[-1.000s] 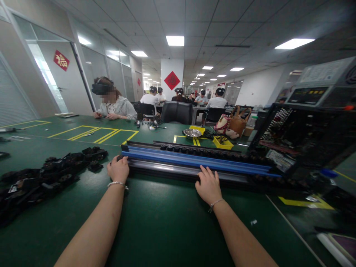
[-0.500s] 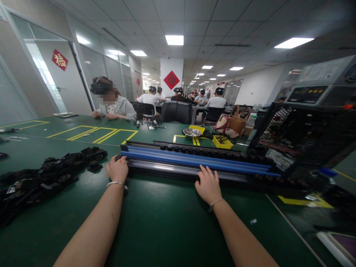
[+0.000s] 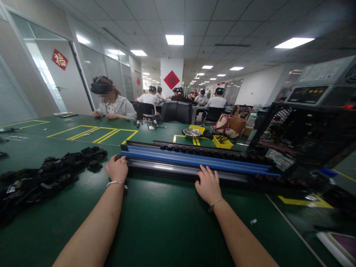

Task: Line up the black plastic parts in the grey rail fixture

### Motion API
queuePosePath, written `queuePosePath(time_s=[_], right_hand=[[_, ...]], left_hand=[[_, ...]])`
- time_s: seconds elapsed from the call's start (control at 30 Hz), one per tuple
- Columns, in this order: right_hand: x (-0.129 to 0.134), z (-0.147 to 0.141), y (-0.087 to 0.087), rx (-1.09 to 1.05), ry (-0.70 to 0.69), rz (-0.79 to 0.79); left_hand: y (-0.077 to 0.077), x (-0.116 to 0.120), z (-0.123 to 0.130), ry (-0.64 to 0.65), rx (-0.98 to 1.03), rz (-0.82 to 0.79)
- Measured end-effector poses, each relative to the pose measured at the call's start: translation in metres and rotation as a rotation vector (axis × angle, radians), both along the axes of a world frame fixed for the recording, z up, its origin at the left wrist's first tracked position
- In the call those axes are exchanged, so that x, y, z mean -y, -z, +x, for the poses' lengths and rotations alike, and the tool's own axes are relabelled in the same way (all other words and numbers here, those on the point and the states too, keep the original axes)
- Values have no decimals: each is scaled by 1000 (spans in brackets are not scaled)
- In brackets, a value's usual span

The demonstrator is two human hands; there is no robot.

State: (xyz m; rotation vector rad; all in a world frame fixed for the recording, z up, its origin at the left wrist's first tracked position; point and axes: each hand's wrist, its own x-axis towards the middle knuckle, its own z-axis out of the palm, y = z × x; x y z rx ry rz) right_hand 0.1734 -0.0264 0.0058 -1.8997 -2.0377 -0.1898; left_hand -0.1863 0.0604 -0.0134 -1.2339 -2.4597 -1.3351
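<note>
Long straight rails lie side by side on the green table: a blue rail (image 3: pixel 178 158) and, nearer me, a glossy grey rail (image 3: pixel 161 167) with black edges. My left hand (image 3: pixel 116 170) is closed at the left end of the grey rail, its fingers curled over a small dark part there. Farther right, my right hand (image 3: pixel 208 185) rests on the near side of the same rail. Its fingers reach over the top, slightly spread, with the thumb at the front. The undersides of both hands are hidden.
Black parts (image 3: pixel 55 174) are heaped on the left. An open computer case (image 3: pixel 303 137) stands at the right. Behind the rails are a metal bowl (image 3: pixel 191 132) and a yellow tray (image 3: pixel 222 143). A person (image 3: pixel 115 107) sits across the table.
</note>
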Motion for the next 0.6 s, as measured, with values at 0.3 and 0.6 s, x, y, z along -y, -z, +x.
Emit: queuePosePath(time_s=[0.3,0.6], right_hand=[[2,0,-3,-12,2,-25],[1,0,-3,-9,-1,-5]], left_hand=[[-7,4,4,-19,-33,-78],[-5,6,3,16,-77,-80]])
